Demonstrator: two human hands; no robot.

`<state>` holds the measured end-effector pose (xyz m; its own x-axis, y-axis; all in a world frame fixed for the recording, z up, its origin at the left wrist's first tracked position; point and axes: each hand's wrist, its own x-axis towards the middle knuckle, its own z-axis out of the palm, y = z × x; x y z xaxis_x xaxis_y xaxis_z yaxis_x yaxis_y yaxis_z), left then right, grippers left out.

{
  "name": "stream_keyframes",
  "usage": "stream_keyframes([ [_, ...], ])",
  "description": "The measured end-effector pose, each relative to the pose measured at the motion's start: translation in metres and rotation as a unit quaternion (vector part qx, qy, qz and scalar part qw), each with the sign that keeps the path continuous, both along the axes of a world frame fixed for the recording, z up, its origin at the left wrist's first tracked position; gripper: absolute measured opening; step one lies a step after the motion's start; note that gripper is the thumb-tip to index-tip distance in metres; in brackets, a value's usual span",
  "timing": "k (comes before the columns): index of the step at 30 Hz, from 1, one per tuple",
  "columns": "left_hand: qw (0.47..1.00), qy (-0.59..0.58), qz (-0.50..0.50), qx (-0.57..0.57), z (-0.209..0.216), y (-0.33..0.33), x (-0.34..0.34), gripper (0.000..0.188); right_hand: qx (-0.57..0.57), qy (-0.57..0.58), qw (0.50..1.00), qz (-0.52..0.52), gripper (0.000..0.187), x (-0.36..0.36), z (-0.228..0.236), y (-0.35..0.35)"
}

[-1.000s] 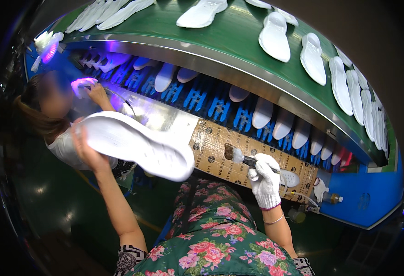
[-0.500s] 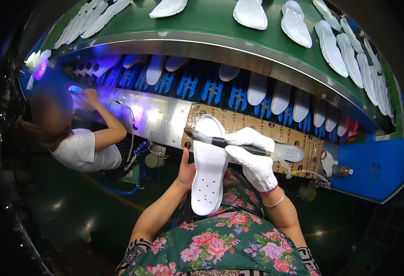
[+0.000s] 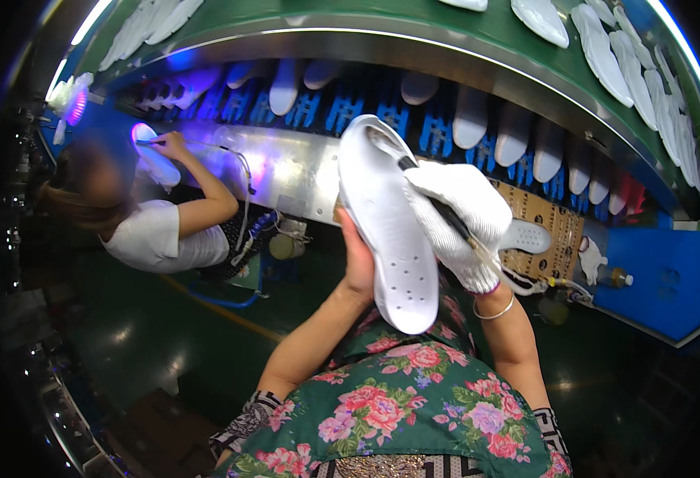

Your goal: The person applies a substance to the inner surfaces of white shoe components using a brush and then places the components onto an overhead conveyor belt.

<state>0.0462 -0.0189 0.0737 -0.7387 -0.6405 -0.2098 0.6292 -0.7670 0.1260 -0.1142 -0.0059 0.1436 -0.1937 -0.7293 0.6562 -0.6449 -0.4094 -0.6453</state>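
My bare left hand (image 3: 356, 259) grips a white shoe sole (image 3: 394, 215) by its left edge, most of its fingers hidden beneath. The sole is raised in front of me, its wide end pointing away and small holes showing at the near end. In a white knitted glove, my right hand (image 3: 471, 219) is closed around a dark-handled brush (image 3: 450, 217) with a clear hose at its back end. The brush tip meets the inside of the sole's raised rim near the far right.
Another white sole (image 3: 527, 237) lies on brown cardboard (image 3: 557, 215) at right. Beyond, several soles hang along a row of blue clamps (image 3: 437, 134) under a green belt (image 3: 334, 16). A bottle (image 3: 617, 277) stands far right. A co-worker (image 3: 155, 247) at left brushes a sole under violet light.
The sole has come up closer and tilted, its far end now further away. My right hand has moved the brush from across the sole's far part to its right rim.
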Motion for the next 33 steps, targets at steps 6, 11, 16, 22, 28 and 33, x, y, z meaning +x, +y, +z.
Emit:
stream_keyframes([
  [6, 0.958, -0.222, -0.092, -0.157, 0.002, -0.002, -0.003, 0.093, 0.097, 0.022, 0.993, 0.058, 0.038, 0.012, -0.010, 0.016],
  [11, 0.972, -0.170, -0.072, -0.143, -0.006, -0.010, 0.005, 0.101, 0.061, -0.156, 0.985, 0.051, 0.017, 0.009, -0.006, 0.013],
  [16, 0.976, -0.148, -0.072, -0.141, -0.010, -0.017, 0.004, 0.102, 0.036, -0.018, 0.999, 0.036, 0.024, 0.012, -0.009, 0.009],
  [22, 0.956, -0.239, -0.038, -0.167, -0.004, -0.029, 0.012, 0.103, 0.073, -0.149, 0.982, 0.090, 0.021, 0.009, -0.014, 0.011],
  [28, 0.934, -0.275, -0.014, -0.226, 0.001, -0.039, 0.012, 0.100, 0.048, -0.023, 0.989, 0.135, 0.032, 0.021, -0.015, 0.012],
  [33, 0.921, -0.317, 0.051, -0.219, -0.008, -0.044, 0.022, 0.107, 0.073, -0.144, 0.975, 0.153, 0.018, 0.018, -0.018, 0.013],
])
